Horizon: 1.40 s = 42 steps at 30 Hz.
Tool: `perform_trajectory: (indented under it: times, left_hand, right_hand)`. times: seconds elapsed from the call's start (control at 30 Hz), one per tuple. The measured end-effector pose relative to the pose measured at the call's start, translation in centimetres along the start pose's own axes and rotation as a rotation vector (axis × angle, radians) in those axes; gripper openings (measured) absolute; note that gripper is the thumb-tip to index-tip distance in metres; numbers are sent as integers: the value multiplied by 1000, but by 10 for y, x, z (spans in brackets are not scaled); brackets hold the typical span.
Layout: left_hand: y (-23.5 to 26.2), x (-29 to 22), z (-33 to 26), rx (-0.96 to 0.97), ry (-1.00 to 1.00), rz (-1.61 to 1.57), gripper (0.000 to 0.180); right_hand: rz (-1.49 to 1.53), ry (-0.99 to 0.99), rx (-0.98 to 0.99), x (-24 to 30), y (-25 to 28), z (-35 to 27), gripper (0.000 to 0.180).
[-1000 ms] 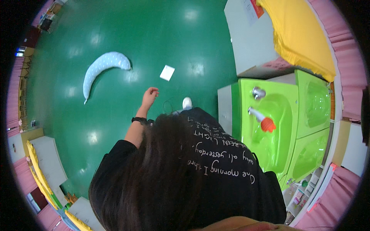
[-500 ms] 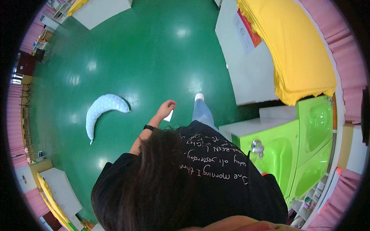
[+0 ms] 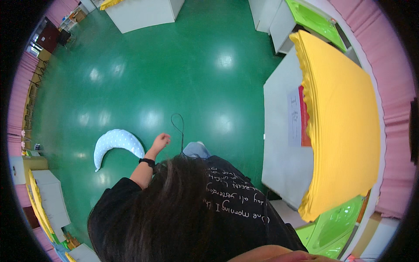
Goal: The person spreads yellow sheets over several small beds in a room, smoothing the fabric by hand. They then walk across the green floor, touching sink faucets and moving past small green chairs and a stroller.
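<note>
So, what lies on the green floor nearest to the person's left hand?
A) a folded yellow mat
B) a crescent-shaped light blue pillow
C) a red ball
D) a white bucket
B: the left hand is a loose fist above the green floor, and the light blue crescent pillow lies just to its left; the yellow mats are stacked on a table far to the right.

A single head view looks almost straight down from above the person, whose dark hair and black shirt fill the lower middle close to the lens. The green floor (image 3: 174,78) lies farther below; straight edges bend toward the round rim.
</note>
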<state>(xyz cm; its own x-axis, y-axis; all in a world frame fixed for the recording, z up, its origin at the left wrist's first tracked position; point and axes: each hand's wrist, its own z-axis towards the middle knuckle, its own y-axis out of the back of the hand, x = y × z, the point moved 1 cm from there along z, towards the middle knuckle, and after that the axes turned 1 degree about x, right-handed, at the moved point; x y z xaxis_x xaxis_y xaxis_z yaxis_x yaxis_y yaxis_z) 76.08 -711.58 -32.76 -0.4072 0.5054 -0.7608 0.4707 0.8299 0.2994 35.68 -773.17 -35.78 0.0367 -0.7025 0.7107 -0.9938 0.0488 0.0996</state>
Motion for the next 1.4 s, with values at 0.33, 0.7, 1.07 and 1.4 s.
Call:
perform_trajectory:
  times: [0.33, 0.7, 1.07, 1.4]
  left_hand:
    - [128, -61, 218, -126, -7, -90, 22]
    - [225, -224, 471, -102, -146, -97, 19]
    - [299, -411, 696, -186, -289, -64, 20]
    - [361, -503, 889, -300, -145, -171, 20]
  right_hand:
    - [-183, -7, 116, -35, -281, -29, 44]
    - [-334, 75, 300, 11, -621, -54, 52]
    - [-622, 97, 725, 97, -1131, -54, 32]
    - [-943, 393, 1513, 86, -1493, -216, 20]
